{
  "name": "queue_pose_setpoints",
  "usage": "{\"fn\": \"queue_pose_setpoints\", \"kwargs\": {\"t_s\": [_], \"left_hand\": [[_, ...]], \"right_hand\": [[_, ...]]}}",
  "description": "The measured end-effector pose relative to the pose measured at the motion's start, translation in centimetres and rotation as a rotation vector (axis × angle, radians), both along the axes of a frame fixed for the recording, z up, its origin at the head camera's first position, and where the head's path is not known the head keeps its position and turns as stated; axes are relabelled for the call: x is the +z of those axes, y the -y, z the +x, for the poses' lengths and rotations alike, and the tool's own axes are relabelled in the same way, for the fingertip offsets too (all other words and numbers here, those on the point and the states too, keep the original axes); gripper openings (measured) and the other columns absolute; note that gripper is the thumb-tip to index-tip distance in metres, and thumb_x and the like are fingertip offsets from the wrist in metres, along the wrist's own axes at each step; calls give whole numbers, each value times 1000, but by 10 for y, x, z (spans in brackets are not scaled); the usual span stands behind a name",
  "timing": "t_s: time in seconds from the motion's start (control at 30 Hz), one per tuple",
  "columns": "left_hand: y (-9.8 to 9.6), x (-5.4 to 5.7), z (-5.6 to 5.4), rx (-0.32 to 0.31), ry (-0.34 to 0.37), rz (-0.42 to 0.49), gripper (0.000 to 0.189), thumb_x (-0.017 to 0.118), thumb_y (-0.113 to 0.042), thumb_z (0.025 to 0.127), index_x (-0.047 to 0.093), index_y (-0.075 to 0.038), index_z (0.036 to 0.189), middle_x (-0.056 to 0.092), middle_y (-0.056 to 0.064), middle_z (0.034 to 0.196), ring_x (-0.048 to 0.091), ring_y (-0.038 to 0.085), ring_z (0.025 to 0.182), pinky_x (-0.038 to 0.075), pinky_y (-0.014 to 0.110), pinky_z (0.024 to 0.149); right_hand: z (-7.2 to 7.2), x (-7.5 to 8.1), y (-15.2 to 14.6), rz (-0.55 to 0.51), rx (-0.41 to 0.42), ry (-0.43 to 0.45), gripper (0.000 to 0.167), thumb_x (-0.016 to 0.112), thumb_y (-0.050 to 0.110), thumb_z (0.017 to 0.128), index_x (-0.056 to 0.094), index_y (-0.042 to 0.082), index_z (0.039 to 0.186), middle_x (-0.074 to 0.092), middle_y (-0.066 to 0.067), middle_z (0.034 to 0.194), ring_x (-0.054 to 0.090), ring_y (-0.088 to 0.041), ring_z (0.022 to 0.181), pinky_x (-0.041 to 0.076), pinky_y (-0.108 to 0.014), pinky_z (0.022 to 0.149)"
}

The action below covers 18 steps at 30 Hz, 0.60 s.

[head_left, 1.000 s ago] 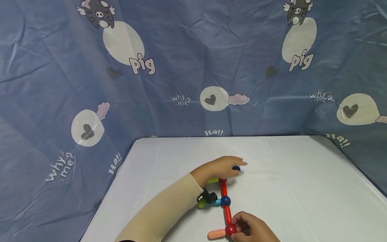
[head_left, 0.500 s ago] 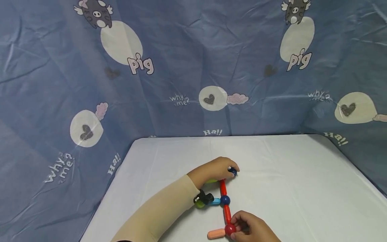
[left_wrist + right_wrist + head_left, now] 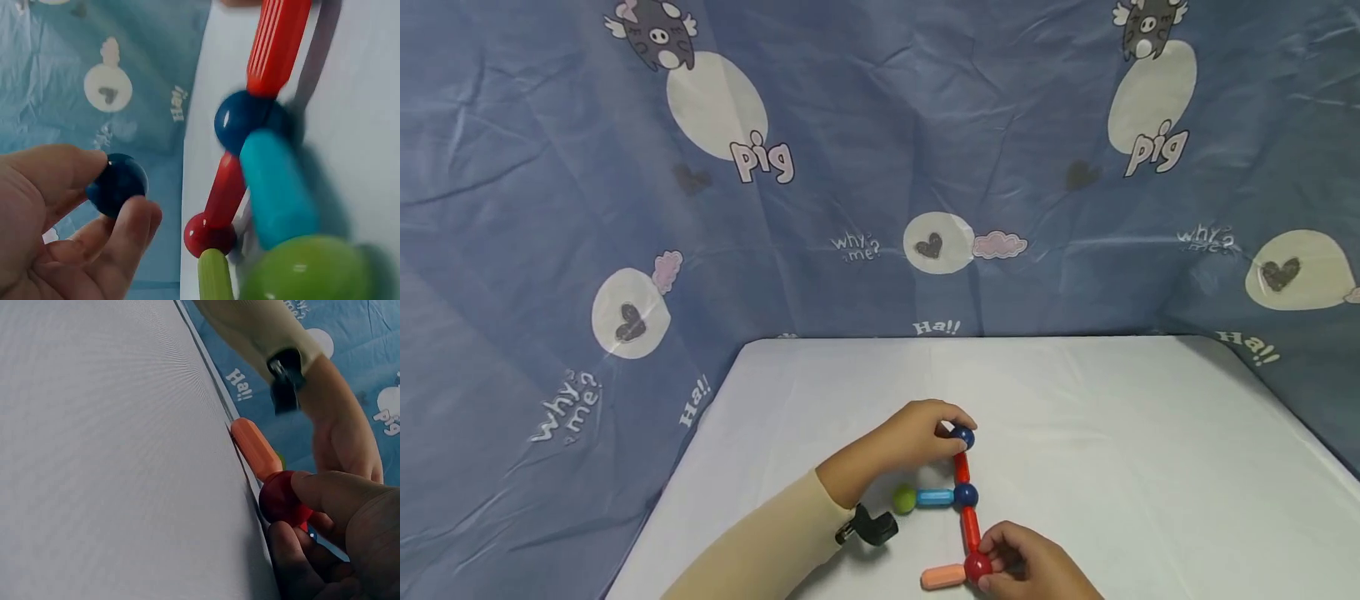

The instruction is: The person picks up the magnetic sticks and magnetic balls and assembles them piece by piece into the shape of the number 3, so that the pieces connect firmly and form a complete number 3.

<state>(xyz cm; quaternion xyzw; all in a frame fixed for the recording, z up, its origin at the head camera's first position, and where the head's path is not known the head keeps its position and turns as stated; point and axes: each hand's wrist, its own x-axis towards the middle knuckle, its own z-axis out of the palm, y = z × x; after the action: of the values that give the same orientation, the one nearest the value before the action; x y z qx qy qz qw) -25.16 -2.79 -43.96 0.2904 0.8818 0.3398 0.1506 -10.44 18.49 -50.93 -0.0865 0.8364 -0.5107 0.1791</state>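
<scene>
My left hand [image 3: 925, 433] pinches a dark blue ball [image 3: 117, 186] between thumb and fingers, off the table. Below it on the white tabletop lies a line of toy sticks and balls. A far red ball [image 3: 209, 234] with a yellow-green stick [image 3: 215, 278] is hidden behind my left hand in the head view. Red sticks [image 3: 970, 529] join it through a middle blue ball [image 3: 966, 495] to a near red ball [image 3: 977, 567]. My right hand [image 3: 1037, 562] grips that near ball, which bears an orange stick [image 3: 943, 577]. A light blue stick [image 3: 935, 497] and a green ball [image 3: 904, 498] branch from the middle.
The white tabletop [image 3: 1112, 467] backs onto a blue printed curtain [image 3: 820, 167]. A black wrist camera [image 3: 872, 527] on the left sleeve [image 3: 775, 533] hangs close to the green ball.
My left hand has drawn back leftward and nearer with the blue ball, its fingers closing round it. The green ball and light blue stick now show fully. My right hand keeps its hold.
</scene>
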Motion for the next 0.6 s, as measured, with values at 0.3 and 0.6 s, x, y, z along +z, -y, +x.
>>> {"fn": "queue_pose_setpoints", "kwargs": {"t_s": [0.3, 0.6], "left_hand": [[42, -5, 57, 93, 221, 136, 31, 84, -19, 89, 74, -22, 119, 70, -12, 111, 67, 6, 88, 56, 24, 79], [69, -20, 105, 107, 280, 101, 25, 87, -15, 82, 74, -24, 101, 65, -11, 95, 63, 5, 78, 54, 20, 67]], "right_hand": [[0, -3, 1, 32, -25, -2, 30, 85, 19, 86, 69, 8, 108, 68, 3, 92, 63, -17, 83, 60, -27, 75], [2, 1, 5, 42, -60, -15, 30, 88, 20, 84, 70, 9, 106, 69, 4, 89, 64, -17, 79, 59, -26, 74]]}}
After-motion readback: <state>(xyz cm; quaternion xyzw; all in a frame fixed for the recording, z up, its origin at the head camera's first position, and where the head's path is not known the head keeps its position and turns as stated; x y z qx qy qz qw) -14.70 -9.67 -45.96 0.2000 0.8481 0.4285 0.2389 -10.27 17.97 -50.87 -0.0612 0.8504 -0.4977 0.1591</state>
